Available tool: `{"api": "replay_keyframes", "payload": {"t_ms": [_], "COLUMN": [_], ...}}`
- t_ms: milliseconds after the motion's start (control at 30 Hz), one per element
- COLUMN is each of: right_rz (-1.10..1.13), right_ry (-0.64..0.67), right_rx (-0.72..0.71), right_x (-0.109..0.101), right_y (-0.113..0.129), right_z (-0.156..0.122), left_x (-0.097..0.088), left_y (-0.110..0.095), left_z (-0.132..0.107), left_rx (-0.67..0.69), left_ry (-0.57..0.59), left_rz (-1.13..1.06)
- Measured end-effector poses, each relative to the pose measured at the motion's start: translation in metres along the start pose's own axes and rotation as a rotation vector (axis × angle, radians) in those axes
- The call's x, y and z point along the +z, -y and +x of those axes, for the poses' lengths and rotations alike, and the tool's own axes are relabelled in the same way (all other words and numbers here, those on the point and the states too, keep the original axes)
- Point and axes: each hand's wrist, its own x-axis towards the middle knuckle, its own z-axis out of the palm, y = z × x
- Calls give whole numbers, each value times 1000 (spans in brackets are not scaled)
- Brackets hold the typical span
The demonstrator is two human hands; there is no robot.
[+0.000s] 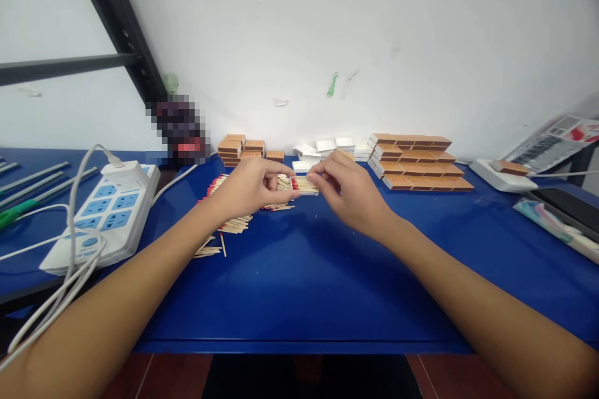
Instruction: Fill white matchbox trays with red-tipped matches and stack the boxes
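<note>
A small white matchbox tray [318, 192] filled with red-tipped matches [302, 185] is held up over the blue table. My left hand [248, 188] pinches its left end between thumb and fingers. At the right end, my right hand [353, 193] has thumb and fingertips closed on the matches; whether they also grip the tray wall is hidden. Beneath and beside my left hand lies a heap of loose matches [238, 224], partly covered by the hand. Behind my hands are white inner trays [322, 146] in a loose pile.
Stacked brown matchboxes [416, 168] stand at the back right, with a smaller stack [231, 148] at the back left. A white power strip [112, 212] with looped cables lies left. On the right are a phone [568, 209] and a white device [503, 176]. The blue table [299, 299] ends near me.
</note>
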Motion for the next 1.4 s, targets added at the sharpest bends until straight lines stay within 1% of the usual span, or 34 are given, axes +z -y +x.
{"api": "replay_keyframes", "payload": {"t_ms": [67,133,200,267,367,467,600,800,1067,1267,1400], "right_rz": [-6,2,14,17,13,33,45,55,76,40,93], "right_ry": [-84,-103,-20,116,276,345,392,413,373,489,448], "right_rx": [0,2,2,18,80,116,107,121,82,152,145], "right_x": [0,2,8,17,30,36,34,25,24,17,17], "right_y": [3,5,6,5,1,-3,-3,3,0,-9,-7], "right_z": [0,-2,-5,-10,-15,-15,-12,-11,-13,-10,-10], "left_x": [-1,-3,-4,-4,-5,-5,-4,-5,-5,-5,-5], "left_y": [0,1,3,4,5,5,7,8,6,7,5], "left_z": [1,1,2,2,3,3,3,3,3,3,3], "left_rx": [-16,-43,-70,-87,-104,-105,-82,-81,-80,-89,-88], "left_ry": [-31,-60,-97,-133,-161,-162,-161,-148,-159,-147,-157], "left_rz": [33,51,64,83,101,96,120,125,138,122,131]}}
